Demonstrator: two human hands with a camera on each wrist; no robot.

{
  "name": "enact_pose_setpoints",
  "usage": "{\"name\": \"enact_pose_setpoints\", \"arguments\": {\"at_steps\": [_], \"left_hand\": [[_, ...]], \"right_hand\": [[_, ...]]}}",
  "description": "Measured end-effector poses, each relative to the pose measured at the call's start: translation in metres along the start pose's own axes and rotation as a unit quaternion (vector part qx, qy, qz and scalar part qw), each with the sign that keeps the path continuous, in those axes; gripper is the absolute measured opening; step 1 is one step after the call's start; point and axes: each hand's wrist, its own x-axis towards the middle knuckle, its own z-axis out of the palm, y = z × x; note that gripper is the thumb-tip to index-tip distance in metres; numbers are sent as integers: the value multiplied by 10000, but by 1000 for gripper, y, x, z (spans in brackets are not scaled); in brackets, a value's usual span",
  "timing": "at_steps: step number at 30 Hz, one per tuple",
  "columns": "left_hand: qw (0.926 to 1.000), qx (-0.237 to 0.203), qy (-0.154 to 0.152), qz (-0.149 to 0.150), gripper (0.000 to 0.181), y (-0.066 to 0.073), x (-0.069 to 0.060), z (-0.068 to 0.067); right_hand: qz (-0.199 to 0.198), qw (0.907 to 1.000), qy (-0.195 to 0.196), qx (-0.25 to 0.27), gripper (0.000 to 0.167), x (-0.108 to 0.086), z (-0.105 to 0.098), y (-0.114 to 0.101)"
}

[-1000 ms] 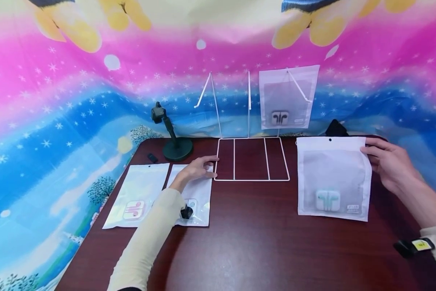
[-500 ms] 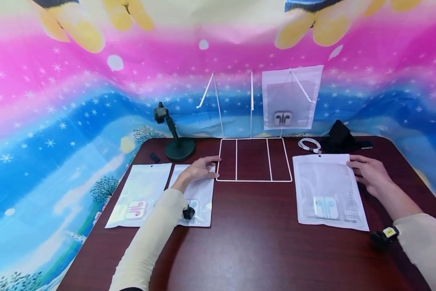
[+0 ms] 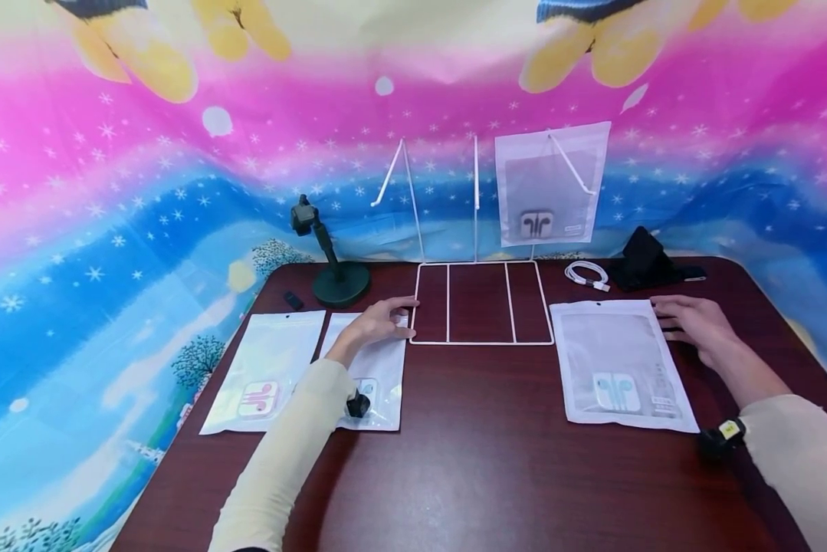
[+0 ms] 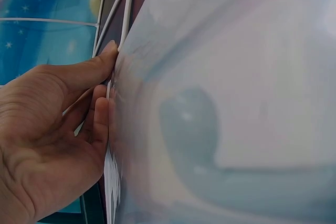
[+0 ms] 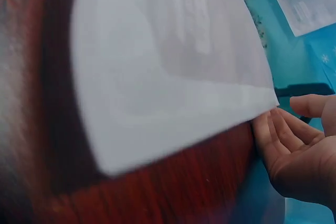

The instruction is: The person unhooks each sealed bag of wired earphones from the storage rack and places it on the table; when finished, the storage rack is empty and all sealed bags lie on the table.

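Note:
In the head view, my left hand [image 3: 375,326] holds the left edge of a white wire display rack [image 3: 482,343] by its fingertips, index finger and thumb apart along the wire. My right hand [image 3: 696,326] is at the upper right corner of a white zip bag [image 3: 609,330] of green earphones [image 3: 616,392], lying on the table. In the right wrist view, the thumb stands away from the bag's corner while the fingers [image 5: 283,137] touch near it. A bag with dark earphones [image 3: 551,176] hangs from the rack's right hook.
Two more earphone bags, one with pink earphones [image 3: 258,399], lie on the table [image 3: 468,475] at left; my left forearm partly covers the other [image 3: 385,383]. Behind stand a dark green stand [image 3: 340,282], a coiled white cable [image 3: 585,274] and a black object [image 3: 644,253].
My right hand has lowered the bag with green earphones and moved left; the bag now lies on the table, the thumb off it. My left hand has stayed at the rack.

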Motion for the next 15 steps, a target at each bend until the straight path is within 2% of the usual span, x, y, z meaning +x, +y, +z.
{"name": "enact_pose_setpoints", "arguments": {"at_steps": [9, 12, 15], "left_hand": [[10000, -38, 32, -28, 69, 0, 1, 1], [10000, -33, 37, -14, 69, 0, 0, 1], [10000, -29, 34, 4, 69, 0, -1, 1]], "right_hand": [[-31, 9996, 83, 285, 51, -1, -12, 1], [-219, 9989, -13, 418, 52, -1, -15, -3], [-568, 9962, -151, 639, 54, 0, -18, -15]]}}
